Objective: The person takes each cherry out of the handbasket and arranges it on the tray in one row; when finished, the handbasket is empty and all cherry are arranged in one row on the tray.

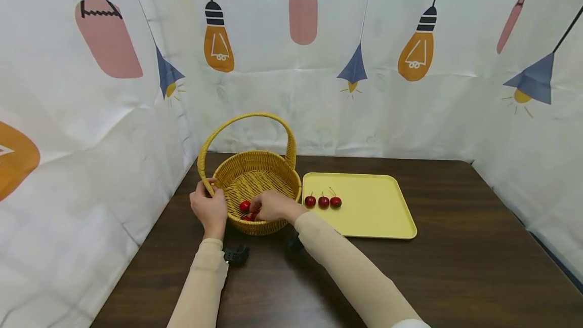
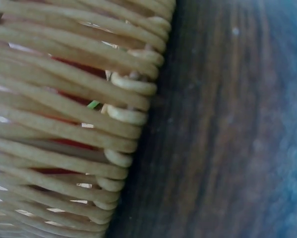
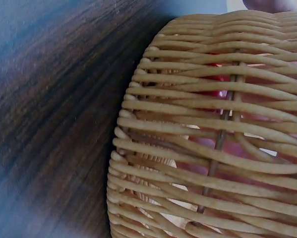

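A round yellow wicker basket [image 1: 255, 163] with a tall arched handle stands on the table, several red cherries [image 1: 244, 206] lying in its near part. At its left side my left hand [image 1: 210, 210] grips the foot of the handle, thumb and fingers on either side. My right hand [image 1: 275, 205] reaches over the near right rim into the basket, fingers bent down around a cherry [image 1: 253, 215] among the others. Both wrist views show the basket's woven wall [image 2: 64, 114] close up; red shows through the gaps, and in the right wrist view fingers [image 3: 227, 148] do too.
Right of the basket lies a yellow rectangular tray [image 1: 373, 206] with three dark red cherries [image 1: 323, 202] in a row near its left edge. The dark wooden table [image 1: 455, 267] meets white printed cloth [image 1: 291, 100] at the back and sides.
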`<state>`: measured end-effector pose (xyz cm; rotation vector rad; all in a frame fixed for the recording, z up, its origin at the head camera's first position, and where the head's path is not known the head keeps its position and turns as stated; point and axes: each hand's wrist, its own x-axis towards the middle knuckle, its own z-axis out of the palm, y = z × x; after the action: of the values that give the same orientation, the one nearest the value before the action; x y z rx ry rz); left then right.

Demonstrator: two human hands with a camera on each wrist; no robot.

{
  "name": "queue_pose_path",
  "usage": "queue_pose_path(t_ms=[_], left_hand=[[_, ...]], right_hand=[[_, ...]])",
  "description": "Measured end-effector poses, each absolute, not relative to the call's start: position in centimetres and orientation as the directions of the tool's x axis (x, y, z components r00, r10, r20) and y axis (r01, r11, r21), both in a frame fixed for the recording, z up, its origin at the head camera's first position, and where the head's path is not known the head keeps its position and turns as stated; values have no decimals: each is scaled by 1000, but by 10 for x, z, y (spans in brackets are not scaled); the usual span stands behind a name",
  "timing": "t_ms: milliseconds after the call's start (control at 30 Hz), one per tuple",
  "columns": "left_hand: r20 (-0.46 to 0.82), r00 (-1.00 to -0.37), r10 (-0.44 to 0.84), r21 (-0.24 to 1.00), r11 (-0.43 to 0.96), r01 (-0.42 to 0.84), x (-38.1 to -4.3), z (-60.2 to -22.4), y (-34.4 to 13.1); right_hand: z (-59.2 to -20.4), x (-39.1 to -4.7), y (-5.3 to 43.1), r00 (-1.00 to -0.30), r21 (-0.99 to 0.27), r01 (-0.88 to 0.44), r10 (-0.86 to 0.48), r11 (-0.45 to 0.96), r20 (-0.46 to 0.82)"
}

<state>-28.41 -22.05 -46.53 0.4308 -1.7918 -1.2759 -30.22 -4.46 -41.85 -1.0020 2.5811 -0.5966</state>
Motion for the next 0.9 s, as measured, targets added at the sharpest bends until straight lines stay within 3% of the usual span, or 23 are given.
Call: queue_pose_path(t_ms=[400, 633, 900], left_hand=[[436, -594, -676, 892, 410, 189, -283, -470, -216], [432, -599, -674, 893, 410, 183, -284, -468, -216], [436, -580, -688, 892, 418, 174, -284, -466, -222]], right_hand=[[-424, -301, -37, -711, -535, -535, -691, 654, -134], [-422, -300, -28, -675, -542, -643, -734, 541, 69], [-422, -291, -21, -747, -644, -604, -615, 469, 253]])
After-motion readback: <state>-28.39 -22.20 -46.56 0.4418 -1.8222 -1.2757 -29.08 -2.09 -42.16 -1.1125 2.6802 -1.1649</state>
